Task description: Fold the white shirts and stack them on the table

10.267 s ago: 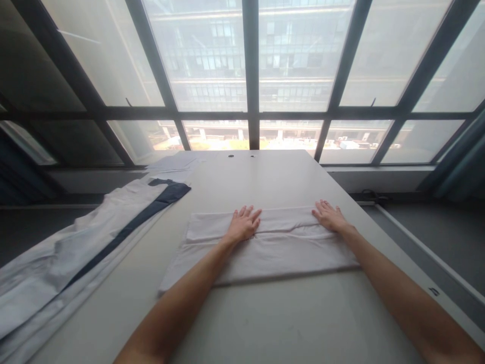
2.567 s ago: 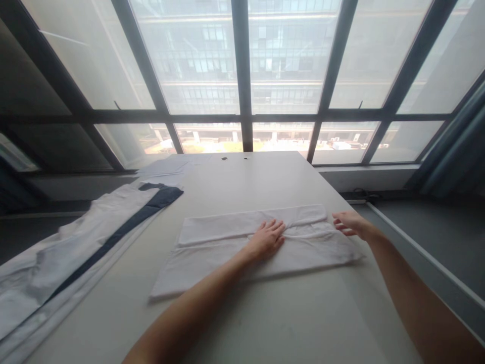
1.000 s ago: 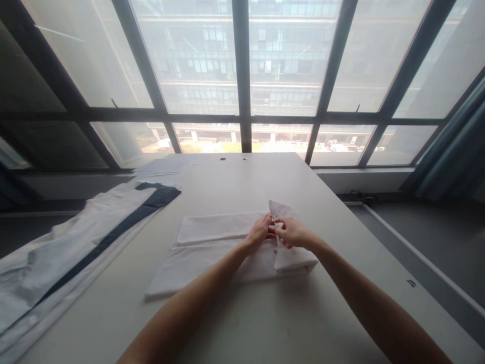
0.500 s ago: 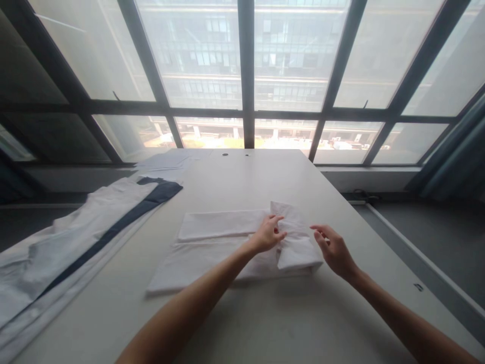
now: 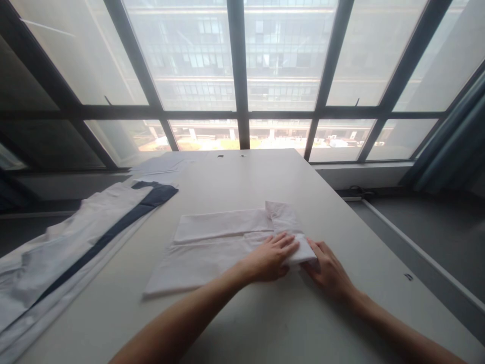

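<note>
A white shirt [image 5: 212, 258], folded into a long flat shape, lies across the white table. Its right end is doubled over in creased layers, and one corner sticks up at the far side. My left hand [image 5: 271, 258] rests flat on the near part of that folded end, fingers spread over the cloth. At the right edge, my right hand [image 5: 329, 270] grips the near corner of the fold, fingers against the side and thumb low at the edge. Some cloth between the two hands is hidden by them.
On the left lies a pile of white garments [image 5: 87, 222] with a dark blue garment [image 5: 151, 197] among them. White sheets [image 5: 159, 164] lie at the table's far left. The table [image 5: 242, 182] reaches towards large windows, and its right edge drops to a grey floor [image 5: 424, 217].
My left hand has come down and nearer, from hovering above the fold to lying flat on it. My right hand, apart from the shirt before, has moved in and taken its right edge.
</note>
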The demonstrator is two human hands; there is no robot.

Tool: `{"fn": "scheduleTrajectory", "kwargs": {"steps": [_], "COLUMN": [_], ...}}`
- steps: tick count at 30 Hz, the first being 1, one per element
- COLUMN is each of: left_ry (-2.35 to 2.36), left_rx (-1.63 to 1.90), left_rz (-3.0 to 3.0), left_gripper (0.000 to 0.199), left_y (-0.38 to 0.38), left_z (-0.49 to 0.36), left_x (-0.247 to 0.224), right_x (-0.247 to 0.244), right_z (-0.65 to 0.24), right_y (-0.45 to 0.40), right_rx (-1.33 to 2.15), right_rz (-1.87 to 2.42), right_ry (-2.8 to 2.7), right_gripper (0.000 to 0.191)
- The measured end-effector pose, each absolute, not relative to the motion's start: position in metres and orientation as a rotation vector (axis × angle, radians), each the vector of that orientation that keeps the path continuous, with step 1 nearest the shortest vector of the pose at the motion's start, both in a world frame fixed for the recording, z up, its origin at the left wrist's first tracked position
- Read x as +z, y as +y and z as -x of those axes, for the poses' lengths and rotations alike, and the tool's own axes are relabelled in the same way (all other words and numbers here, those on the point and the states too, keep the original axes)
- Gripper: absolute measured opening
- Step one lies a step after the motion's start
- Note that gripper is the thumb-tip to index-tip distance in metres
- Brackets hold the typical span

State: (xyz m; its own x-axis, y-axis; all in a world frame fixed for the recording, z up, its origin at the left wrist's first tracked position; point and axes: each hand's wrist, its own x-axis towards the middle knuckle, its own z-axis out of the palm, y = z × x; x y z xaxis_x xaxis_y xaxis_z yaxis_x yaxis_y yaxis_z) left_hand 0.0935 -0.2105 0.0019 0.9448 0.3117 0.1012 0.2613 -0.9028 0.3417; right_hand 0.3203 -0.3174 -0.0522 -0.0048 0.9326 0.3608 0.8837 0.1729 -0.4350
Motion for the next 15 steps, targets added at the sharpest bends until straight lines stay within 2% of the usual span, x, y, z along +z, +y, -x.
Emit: {"fn": "scheduleTrajectory", "kwargs": {"steps": [6,10,15], "left_ry": [0.465,0.526,0.619], "left_rx": [0.264,0.286,0.219], "left_rz": [-2.91,-3.01,-3.021], "left_gripper": [0.058,0.057,0.058], "left_y": [-0.223,-0.232,-0.244], "left_z": [-0.092,-0.095,-0.093], "left_x": [0.01,0.011,-0.018], "right_x": [-0.06,-0.064,-0.069], "right_z": [-0.322,-0.32,-0.322], "right_y": [-0.318,-0.318,-0.316], "right_rx": [-0.013,-0.161,-0.167], "right_rz": [1.734,1.787,1.815], "right_ry": [-1.992,-2.088,-2.21], "right_gripper": [0.059,0.069,0.076]}}
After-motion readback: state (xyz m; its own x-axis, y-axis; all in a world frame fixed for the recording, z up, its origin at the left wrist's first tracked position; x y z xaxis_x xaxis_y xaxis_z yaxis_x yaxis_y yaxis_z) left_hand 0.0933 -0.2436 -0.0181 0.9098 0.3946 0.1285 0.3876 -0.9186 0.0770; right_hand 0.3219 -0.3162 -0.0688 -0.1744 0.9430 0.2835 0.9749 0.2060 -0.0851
